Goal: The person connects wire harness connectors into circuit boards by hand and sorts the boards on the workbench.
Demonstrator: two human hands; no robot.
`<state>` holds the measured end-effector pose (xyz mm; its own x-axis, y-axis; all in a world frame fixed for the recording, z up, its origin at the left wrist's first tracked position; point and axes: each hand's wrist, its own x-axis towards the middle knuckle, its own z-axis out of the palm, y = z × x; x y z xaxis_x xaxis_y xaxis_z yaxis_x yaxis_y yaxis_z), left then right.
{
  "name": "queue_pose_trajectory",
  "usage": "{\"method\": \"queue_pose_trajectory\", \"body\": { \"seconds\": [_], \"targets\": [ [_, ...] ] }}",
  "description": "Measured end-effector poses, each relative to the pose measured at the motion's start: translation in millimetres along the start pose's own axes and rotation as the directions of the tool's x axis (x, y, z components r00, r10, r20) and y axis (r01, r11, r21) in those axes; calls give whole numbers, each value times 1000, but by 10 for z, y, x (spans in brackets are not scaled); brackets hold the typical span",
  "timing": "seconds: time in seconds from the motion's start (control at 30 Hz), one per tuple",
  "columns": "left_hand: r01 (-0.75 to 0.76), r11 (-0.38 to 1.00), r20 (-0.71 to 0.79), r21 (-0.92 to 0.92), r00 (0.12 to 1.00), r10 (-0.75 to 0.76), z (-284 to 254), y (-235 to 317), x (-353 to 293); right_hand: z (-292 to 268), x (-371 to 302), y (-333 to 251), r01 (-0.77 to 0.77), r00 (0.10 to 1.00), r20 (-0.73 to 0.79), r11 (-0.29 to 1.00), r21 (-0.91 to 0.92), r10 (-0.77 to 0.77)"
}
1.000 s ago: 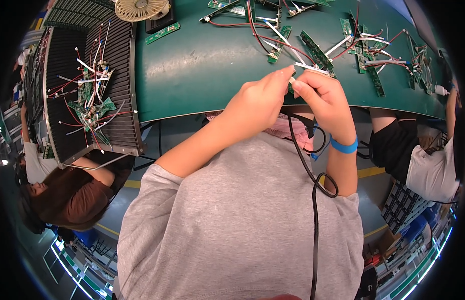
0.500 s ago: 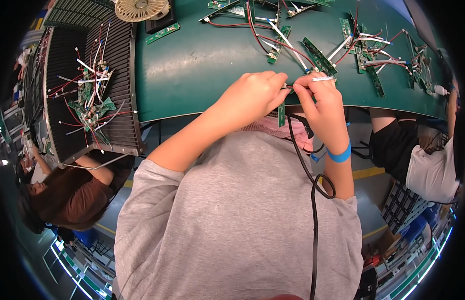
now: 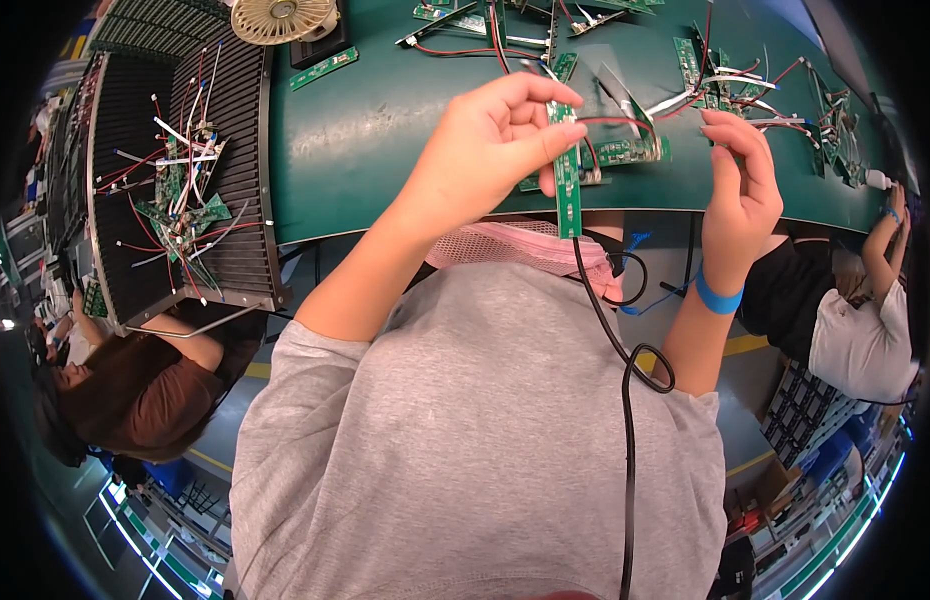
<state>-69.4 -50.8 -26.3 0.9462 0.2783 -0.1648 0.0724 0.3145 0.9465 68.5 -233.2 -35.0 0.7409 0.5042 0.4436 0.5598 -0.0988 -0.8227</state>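
A narrow green circuit board (image 3: 569,205) hangs upright over the table's near edge, pinched between the thumb and fingers of my left hand (image 3: 495,145). From beside it a thin dark red cable (image 3: 625,121) arches right towards another green board (image 3: 620,153) lying on the table; where the cable's left end sits is partly hidden by my fingers. My right hand (image 3: 742,195), with a blue band on the wrist, is raised to the right of these boards. Its fingers are bent but apart, with nothing in them. Nearest to it are several boards with white and red cables (image 3: 720,90).
On the left stands a black slotted rack (image 3: 180,75) holding a tangle of boards and cables. A small fan (image 3: 283,18) and a loose board (image 3: 324,69) are at the back left of the green table (image 3: 385,130). A black cord (image 3: 628,450) hangs down my front. People sit on both sides.
My hands have parted: the right has moved away to the right and opened. My left hand has risen slightly with the board, and another wired board now shows lying beside it.
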Motion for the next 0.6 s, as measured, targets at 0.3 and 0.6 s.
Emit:
{"method": "queue_pose_trajectory", "body": {
  "seconds": [0.3, 0.6],
  "targets": [
    [-107, 988, 52, -109, 992, 113, 60, 96, 14, -2, -21, -107, 16, 1000, 14, 999, 42, -16],
    [-279, 906, 282, 319, 940, 190, 101, 155, -164, -43, 81, -451, -411, 823, 522, 871, 271, 225]
  ]
}}
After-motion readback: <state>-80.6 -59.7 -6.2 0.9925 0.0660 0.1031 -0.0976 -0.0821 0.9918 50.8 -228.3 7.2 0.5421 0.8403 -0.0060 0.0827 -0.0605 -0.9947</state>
